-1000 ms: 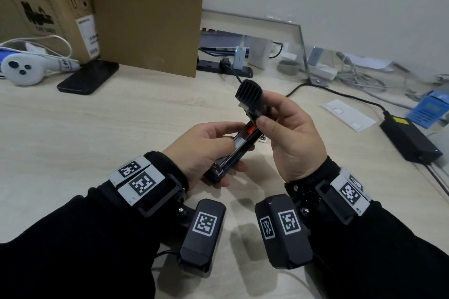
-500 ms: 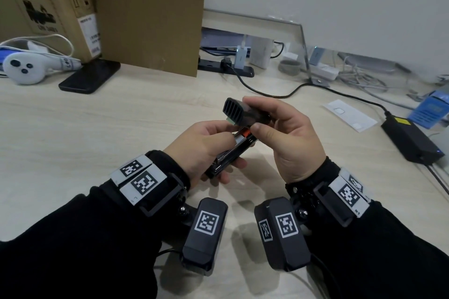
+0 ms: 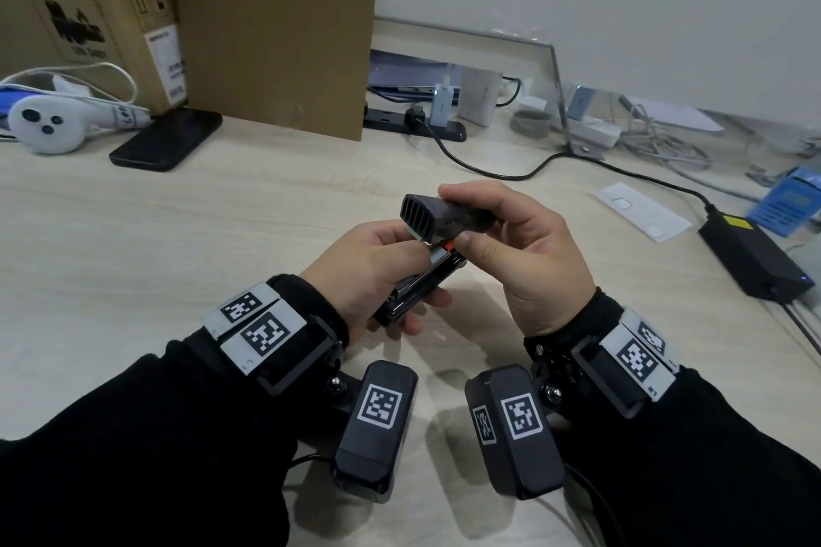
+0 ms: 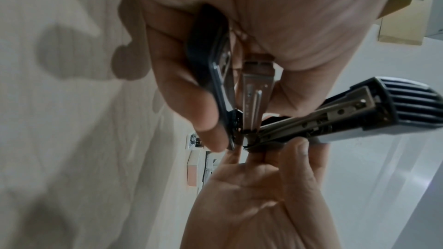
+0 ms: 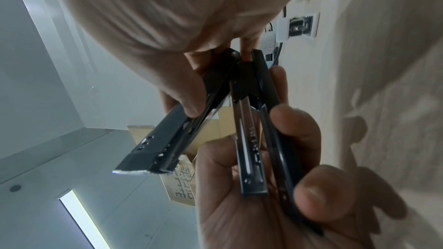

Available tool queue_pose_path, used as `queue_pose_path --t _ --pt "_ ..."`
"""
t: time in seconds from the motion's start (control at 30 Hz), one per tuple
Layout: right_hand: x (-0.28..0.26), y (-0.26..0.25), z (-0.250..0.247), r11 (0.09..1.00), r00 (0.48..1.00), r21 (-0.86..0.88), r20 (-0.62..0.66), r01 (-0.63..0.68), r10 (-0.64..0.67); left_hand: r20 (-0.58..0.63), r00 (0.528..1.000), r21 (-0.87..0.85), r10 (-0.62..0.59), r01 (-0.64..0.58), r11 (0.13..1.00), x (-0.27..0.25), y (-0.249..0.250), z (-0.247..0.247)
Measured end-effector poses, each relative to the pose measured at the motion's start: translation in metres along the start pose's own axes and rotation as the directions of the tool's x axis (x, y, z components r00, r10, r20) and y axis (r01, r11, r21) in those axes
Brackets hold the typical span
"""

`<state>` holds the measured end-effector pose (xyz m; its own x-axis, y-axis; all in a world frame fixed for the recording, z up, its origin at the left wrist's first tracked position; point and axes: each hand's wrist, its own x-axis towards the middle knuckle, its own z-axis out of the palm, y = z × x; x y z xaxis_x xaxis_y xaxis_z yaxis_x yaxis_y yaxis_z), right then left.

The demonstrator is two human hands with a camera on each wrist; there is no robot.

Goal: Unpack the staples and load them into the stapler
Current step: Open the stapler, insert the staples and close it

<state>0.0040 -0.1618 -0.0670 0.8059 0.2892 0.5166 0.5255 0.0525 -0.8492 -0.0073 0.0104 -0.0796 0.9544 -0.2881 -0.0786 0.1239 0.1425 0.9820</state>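
We have the stapler (image 3: 426,266) up off the tabletop (image 3: 177,244), held between both hands over the middle of it, nearer the front edge than the back; the left hand (image 3: 368,271) has its grip curled round the base and the metal magazine, fingers wrapped underneath and thumb on top; the right hand (image 3: 524,262) has its grip closed on the ribbed top cover (image 3: 437,215), pinching it near the hinge end, and the cover stands hinged up at an angle, well apart from the magazine at its free end.

From the left wrist view the silver magazine channel (image 4: 257,90) shows between base and cover, and a bit of orange peeps out by the hinge in the head view; whether a strip of staples already sits in that channel we cannot tell, the metal is too blurred; no loose staple strip shows in either hand.

So our reading: the step in hand is the one at the cover, with the stapler open like a jaw; if the channel is loaded, the next move calls for swinging the cover down squarely over the magazine until it latches, left grip steady on the base; if it is empty, we need a free hand to fetch staples; a small white pack (image 3: 644,213) lies towards the right edge, contents unclear.
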Motion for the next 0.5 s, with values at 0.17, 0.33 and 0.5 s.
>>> queue_pose_path --t 0.17,0.33,0.5 --pt "-0.001 -0.0009 0.0005 1.0 1.0 -0.003 0.008 -0.004 0.004 0.024 1.0 0.016 -0.001 0.0 1.0 -0.0019 0.0024 -0.0004" --pt "-0.0002 0.001 -0.0003 1.0 1.0 -0.003 -0.005 0.01 -0.01 -0.047 0.998 -0.052 -0.052 0.049 0.997 0.0004 0.0028 0.0013" --pt "-0.0001 0.0027 -0.001 1.0 1.0 0.01 -0.018 -0.003 0.003 -0.108 0.982 -0.126 -0.152 0.138 0.982 -0.0004 0.0095 0.0055"
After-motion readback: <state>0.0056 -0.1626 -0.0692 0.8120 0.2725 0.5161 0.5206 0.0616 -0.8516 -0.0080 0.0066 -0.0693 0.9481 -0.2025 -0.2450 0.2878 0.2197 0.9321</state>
